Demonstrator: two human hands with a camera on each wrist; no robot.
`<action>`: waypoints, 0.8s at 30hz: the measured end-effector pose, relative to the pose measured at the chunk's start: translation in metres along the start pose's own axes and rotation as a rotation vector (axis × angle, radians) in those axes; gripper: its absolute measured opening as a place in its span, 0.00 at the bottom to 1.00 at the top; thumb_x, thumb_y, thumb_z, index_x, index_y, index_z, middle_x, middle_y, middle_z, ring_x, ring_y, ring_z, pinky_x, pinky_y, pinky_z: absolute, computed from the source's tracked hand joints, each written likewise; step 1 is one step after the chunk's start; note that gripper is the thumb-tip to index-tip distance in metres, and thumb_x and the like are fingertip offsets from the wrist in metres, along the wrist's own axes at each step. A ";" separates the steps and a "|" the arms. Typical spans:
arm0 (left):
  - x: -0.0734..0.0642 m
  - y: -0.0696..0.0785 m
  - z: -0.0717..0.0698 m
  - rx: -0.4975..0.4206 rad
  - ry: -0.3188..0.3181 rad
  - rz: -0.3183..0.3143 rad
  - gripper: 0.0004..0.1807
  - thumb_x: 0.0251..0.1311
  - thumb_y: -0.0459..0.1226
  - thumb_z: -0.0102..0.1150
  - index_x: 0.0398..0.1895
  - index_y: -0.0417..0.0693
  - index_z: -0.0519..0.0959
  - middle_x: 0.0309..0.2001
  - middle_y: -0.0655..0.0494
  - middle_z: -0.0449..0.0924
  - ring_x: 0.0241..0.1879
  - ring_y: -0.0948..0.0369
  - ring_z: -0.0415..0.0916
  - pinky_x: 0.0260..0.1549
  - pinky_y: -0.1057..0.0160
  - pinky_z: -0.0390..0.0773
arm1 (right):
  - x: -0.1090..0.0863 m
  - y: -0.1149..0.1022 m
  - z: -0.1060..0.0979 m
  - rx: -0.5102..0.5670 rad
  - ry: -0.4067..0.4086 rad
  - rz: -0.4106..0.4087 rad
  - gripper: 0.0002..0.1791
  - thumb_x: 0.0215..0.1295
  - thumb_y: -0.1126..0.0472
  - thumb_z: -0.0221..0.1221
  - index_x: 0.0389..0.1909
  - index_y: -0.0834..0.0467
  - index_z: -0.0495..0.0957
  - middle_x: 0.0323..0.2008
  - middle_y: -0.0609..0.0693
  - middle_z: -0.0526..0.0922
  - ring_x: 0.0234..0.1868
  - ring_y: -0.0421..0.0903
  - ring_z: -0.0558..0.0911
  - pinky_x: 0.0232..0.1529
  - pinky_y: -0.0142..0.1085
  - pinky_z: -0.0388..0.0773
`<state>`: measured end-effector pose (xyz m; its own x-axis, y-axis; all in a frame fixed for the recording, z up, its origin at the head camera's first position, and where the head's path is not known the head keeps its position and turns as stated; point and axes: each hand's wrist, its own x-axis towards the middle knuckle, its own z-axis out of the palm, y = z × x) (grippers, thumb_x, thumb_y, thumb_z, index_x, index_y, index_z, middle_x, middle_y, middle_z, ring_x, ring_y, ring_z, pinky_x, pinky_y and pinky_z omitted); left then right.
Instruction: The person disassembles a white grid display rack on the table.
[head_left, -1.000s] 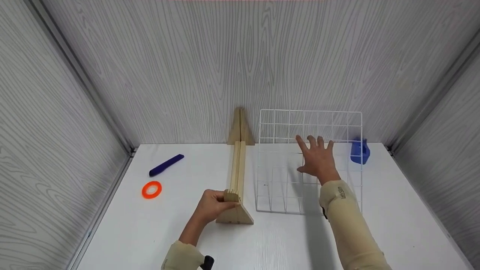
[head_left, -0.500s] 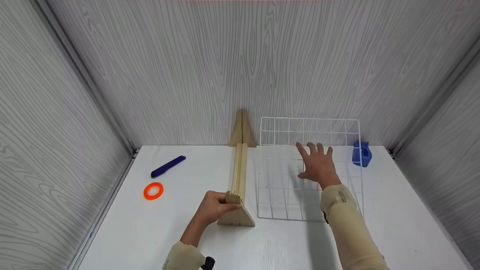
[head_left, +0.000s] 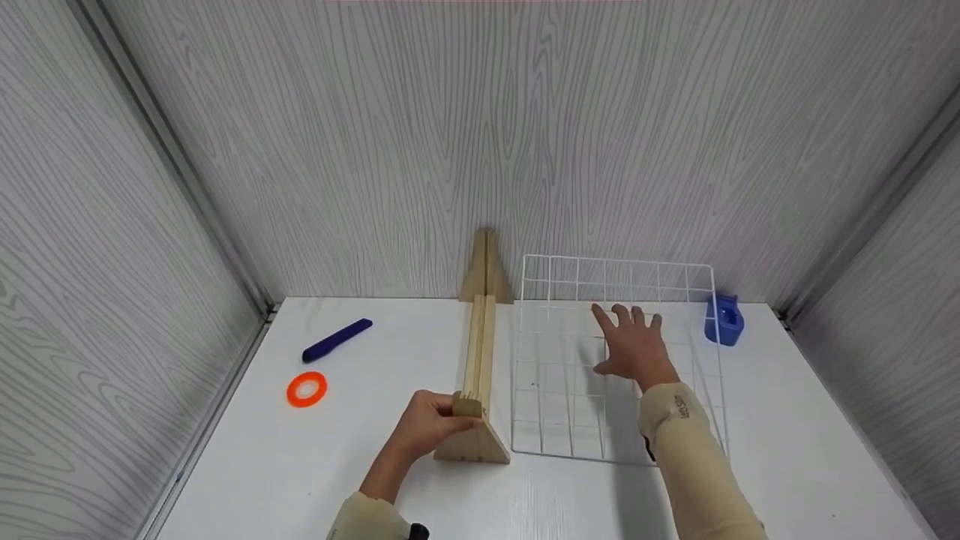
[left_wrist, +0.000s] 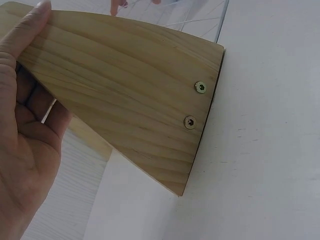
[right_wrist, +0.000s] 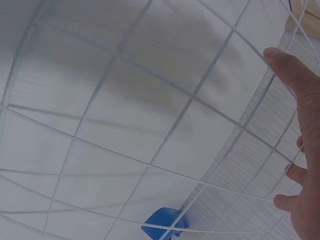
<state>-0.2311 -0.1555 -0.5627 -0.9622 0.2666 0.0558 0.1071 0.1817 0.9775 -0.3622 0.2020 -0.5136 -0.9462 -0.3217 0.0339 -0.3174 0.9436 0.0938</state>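
Note:
A wooden stand (head_left: 480, 345) with a slotted beam and an upright board at each end stands on the table. My left hand (head_left: 429, 424) pinches the top of its near end board between thumb and fingers. In the left wrist view, that board (left_wrist: 130, 85) shows two screws, and the thumb lies along its upper edge. To the right of the stand, a white wire grid panel (head_left: 577, 259) is tilted over the table. My right hand (head_left: 634, 346) lies against the grid with its fingers spread; in the right wrist view the thumb and fingertips (right_wrist: 272, 54) meet the wires.
A blue plastic container (head_left: 724, 321) sits behind the grid's right edge. On the left lie a dark purple stick-like object (head_left: 337, 340) and an orange ring (head_left: 291, 389). Grey wood-grain walls (head_left: 375, 150) enclose the white table (head_left: 247, 465) at the back and sides.
The grid's top edge has come down and its near edge has come towards me, with my right hand moving along. My left hand has kept its hold on the stand. The head view shifted slightly.

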 end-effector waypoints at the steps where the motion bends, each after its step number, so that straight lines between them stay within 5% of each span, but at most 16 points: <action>1: 0.000 0.000 0.000 0.001 -0.003 -0.004 0.10 0.52 0.37 0.78 0.36 0.44 0.91 0.37 0.49 0.91 0.33 0.65 0.84 0.35 0.67 0.83 | -0.001 0.000 0.002 0.007 -0.006 -0.002 0.64 0.47 0.37 0.76 0.81 0.51 0.52 0.72 0.65 0.65 0.71 0.72 0.64 0.65 0.76 0.58; 24: 0.001 -0.003 -0.003 0.016 -0.036 -0.011 0.11 0.54 0.38 0.76 0.38 0.42 0.91 0.37 0.49 0.91 0.34 0.65 0.84 0.35 0.68 0.83 | -0.009 0.001 0.030 0.153 -0.170 -0.011 0.58 0.49 0.42 0.77 0.78 0.53 0.58 0.71 0.68 0.66 0.69 0.74 0.66 0.66 0.76 0.56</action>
<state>-0.2333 -0.1588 -0.5645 -0.9536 0.2986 0.0375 0.1009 0.1998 0.9746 -0.3560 0.2078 -0.5437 -0.9354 -0.3263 -0.1360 -0.3211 0.9452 -0.0593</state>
